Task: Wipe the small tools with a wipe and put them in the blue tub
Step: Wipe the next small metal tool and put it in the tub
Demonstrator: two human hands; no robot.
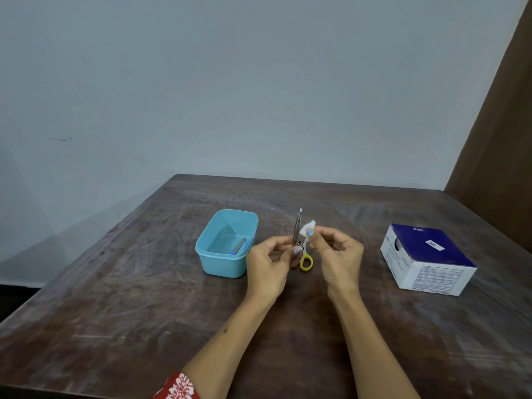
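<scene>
The desk [144,298] carries a box [426,259] at my right and the tub [226,243] at my left, well apart. A small tool [239,246] lies inside the tub. Between them, above the desk, my left hand [269,262] pinches the tweezers [297,228] upright at their lower end, grip narrow. My right hand [338,254] pinches the wipe [306,228] against the tweezers' side. Scissors [305,260] with a yellow handle lie just below my hands.
</scene>
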